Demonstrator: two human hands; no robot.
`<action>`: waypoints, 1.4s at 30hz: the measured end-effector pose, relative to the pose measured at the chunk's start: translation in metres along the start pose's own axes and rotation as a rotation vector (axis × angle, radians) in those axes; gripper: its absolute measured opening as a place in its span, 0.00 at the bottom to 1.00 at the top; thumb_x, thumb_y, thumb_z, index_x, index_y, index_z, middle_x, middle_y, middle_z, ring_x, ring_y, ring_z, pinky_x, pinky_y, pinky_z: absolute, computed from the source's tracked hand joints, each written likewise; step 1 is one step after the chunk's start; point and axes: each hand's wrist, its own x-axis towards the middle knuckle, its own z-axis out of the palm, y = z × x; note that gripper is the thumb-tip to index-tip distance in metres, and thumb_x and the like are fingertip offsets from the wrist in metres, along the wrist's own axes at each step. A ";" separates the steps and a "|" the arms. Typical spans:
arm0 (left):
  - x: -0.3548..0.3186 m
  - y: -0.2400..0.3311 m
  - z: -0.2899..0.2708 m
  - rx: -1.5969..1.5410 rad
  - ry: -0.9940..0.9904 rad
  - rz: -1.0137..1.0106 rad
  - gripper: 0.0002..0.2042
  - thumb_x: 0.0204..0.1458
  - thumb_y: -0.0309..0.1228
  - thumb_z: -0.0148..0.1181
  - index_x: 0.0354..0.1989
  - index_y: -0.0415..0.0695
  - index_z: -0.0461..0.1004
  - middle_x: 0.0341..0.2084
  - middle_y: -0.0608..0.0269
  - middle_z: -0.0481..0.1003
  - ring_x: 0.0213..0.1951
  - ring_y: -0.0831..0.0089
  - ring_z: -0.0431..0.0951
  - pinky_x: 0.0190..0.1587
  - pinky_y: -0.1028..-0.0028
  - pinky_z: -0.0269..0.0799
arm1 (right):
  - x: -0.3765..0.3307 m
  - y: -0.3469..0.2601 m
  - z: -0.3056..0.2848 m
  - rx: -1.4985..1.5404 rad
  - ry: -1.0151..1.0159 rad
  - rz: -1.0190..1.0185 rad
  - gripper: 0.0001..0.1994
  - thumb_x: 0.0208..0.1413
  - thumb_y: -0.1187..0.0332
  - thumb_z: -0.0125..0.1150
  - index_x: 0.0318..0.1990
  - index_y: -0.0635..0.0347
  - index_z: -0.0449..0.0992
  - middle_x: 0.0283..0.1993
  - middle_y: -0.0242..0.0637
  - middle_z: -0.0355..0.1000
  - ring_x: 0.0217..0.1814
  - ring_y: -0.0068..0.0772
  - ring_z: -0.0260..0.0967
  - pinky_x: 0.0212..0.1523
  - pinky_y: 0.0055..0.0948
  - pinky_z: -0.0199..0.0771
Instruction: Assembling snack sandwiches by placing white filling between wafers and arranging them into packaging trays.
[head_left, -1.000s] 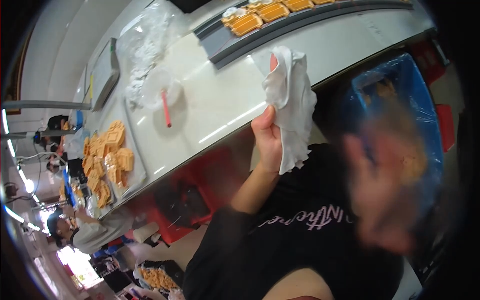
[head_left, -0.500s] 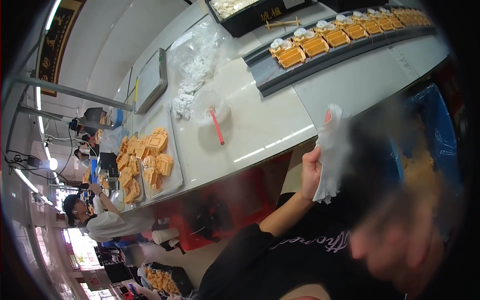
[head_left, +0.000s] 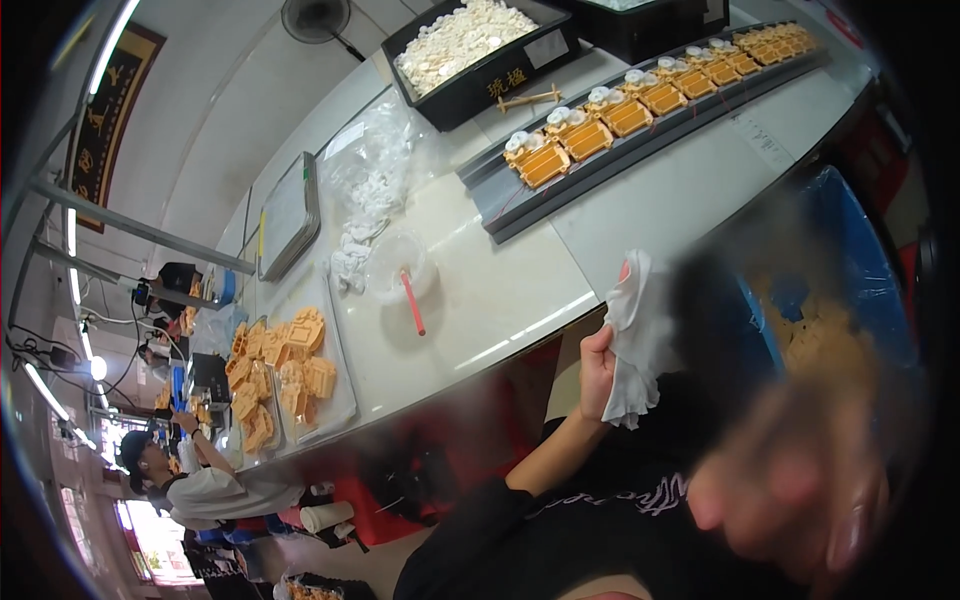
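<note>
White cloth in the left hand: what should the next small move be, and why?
Probably lower the right hand away from the camera: it looms close and blurred, blocking part of the view, while only the left hand grips the white cloth.

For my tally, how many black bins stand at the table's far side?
2: one bin holding white pieces, another bin to its right, cut off above; more may be hidden.

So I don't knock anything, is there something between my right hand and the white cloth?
Nothing visible stands between your right hand and the white cloth in your left hand, though blur on that side hides finer detail.
</note>
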 end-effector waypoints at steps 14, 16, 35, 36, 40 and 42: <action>-0.003 0.014 -0.009 0.036 0.027 -0.042 0.28 0.61 0.42 0.33 0.67 0.40 0.48 0.63 0.55 0.59 0.60 0.63 0.63 0.64 0.65 0.56 | 0.158 -0.032 0.109 0.085 -0.390 -0.313 0.25 0.44 0.81 0.55 0.54 0.65 0.64 0.41 0.37 0.65 0.39 0.22 0.67 0.34 0.21 0.70; -0.003 0.012 -0.008 0.045 0.019 -0.062 0.28 0.61 0.42 0.33 0.67 0.40 0.48 0.63 0.55 0.59 0.60 0.63 0.63 0.64 0.64 0.56 | 0.160 -0.030 0.111 0.088 -0.420 -0.329 0.25 0.44 0.81 0.55 0.55 0.66 0.64 0.41 0.37 0.65 0.40 0.22 0.67 0.34 0.20 0.70; -0.003 0.025 0.008 0.051 0.055 0.056 0.28 0.60 0.43 0.34 0.66 0.39 0.50 0.62 0.55 0.60 0.60 0.60 0.63 0.63 0.62 0.57 | 0.144 -0.047 0.065 -1.882 -0.636 -1.560 0.07 0.55 0.74 0.57 0.27 0.61 0.79 0.52 0.36 0.64 0.65 0.43 0.51 0.59 0.55 0.55; -0.003 0.025 0.005 -0.010 0.103 0.069 0.30 0.59 0.43 0.35 0.67 0.41 0.48 0.63 0.54 0.58 0.61 0.57 0.61 0.64 0.59 0.56 | 0.116 -0.053 0.083 -2.213 -0.708 -0.843 0.08 0.56 0.79 0.51 0.31 0.65 0.78 0.48 0.42 0.69 0.56 0.48 0.62 0.56 0.57 0.61; 0.001 0.027 0.012 -0.084 0.076 0.045 0.31 0.57 0.43 0.35 0.69 0.44 0.46 0.65 0.53 0.55 0.63 0.55 0.59 0.64 0.57 0.54 | 0.125 -0.058 0.043 -2.719 -0.543 -0.680 0.23 0.63 0.58 0.39 0.58 0.63 0.64 0.65 0.43 0.59 0.62 0.33 0.60 0.63 0.36 0.56; -0.002 0.029 0.027 0.037 0.115 0.074 0.31 0.58 0.44 0.36 0.68 0.43 0.46 0.65 0.55 0.56 0.62 0.58 0.60 0.64 0.60 0.55 | 0.134 -0.092 0.034 -2.488 0.050 -1.451 0.25 0.64 0.55 0.39 0.62 0.63 0.60 0.66 0.43 0.57 0.65 0.36 0.57 0.65 0.38 0.53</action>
